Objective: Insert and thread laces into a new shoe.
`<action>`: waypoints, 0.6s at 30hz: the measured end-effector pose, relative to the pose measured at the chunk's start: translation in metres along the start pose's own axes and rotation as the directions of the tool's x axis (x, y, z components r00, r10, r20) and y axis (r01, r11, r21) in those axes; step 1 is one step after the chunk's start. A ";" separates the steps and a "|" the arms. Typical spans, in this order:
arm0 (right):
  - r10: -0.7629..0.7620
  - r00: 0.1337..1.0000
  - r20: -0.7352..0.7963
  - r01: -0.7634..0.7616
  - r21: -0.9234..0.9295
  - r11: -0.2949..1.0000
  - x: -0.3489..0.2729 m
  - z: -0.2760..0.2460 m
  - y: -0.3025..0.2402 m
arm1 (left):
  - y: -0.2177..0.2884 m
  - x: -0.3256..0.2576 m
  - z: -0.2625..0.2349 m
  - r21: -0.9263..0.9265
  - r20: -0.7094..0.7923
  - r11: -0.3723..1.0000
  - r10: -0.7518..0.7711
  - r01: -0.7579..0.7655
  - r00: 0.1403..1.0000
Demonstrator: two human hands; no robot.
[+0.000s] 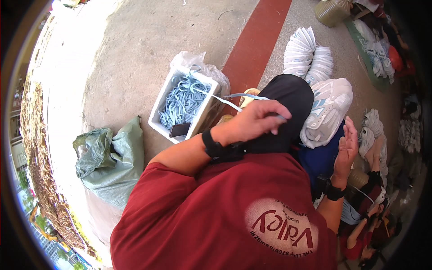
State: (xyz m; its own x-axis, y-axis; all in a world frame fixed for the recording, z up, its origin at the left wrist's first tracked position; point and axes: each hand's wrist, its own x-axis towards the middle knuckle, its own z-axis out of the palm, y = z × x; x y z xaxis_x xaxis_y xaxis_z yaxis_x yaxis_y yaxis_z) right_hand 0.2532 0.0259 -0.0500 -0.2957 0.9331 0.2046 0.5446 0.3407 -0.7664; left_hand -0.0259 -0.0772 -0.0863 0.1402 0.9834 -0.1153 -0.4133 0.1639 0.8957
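My left hand (pixel 263 118) is over my dark-clothed knee (pixel 288 96), fingers closed in a pinch on a pale blue shoelace (pixel 249 95). That lace trails back toward a white foam box (pixel 157 110) holding a tangle of light blue laces (pixel 182 101). Beside the knee, a white and grey sneaker upper (pixel 330 101) with light blue trim lies on blue cloth (pixel 317 159). Close by its right side is my right hand (pixel 346 146), open, fingers stretched out, with nothing seen in it.
A dark phone-like object (pixel 180 130) rests in the box's near corner. Stacked white shoe pieces (pixel 300 50) stand beyond my knee. A green sack (pixel 119 157) sits at the left. To the right are other people's arms (pixel 360 231) and bundles of white laces (pixel 371 126).
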 end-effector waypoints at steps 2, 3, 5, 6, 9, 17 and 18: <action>-0.014 0.976 0.217 -0.052 0.295 0.954 -0.002 -0.001 -0.025 | 0.006 0.025 0.049 0.116 0.292 0.896 0.382 -0.429 0.877; -0.039 0.949 0.311 -0.101 0.422 0.901 -0.005 -0.004 -0.035 | 0.016 0.035 0.070 0.197 0.433 0.731 0.533 -0.653 0.727; -0.139 0.863 0.485 -0.233 0.628 0.742 -0.012 -0.009 -0.058 | 0.031 0.045 0.106 0.173 0.448 0.647 0.620 -0.742 0.645; -0.070 0.936 0.346 -0.199 0.681 0.704 -0.018 -0.010 -0.073 | 0.035 0.047 0.117 0.124 0.462 0.562 0.697 -0.818 0.549; -0.056 0.867 0.496 -0.311 0.625 0.716 -0.041 -0.062 -0.044 | 0.041 0.036 0.119 0.085 0.548 0.825 0.429 -0.558 0.718; -0.003 0.942 0.334 -0.173 0.495 0.852 -0.055 -0.112 -0.011 | 0.055 0.005 0.029 0.592 0.084 0.794 0.111 -0.139 0.990; -0.019 0.941 0.338 -0.162 0.497 0.852 -0.053 -0.108 -0.009 | 0.053 0.001 0.017 0.615 0.028 0.783 0.098 -0.094 0.995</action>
State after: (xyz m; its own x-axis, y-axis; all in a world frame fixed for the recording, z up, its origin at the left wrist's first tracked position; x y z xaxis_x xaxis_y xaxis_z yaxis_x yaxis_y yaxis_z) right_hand 0.3489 -0.0145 0.0113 -0.5536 0.8328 0.0011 0.1219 0.0824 -0.9891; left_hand -0.0325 -0.0685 -0.0317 0.1242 0.9921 -0.0153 0.2164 -0.0120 0.9762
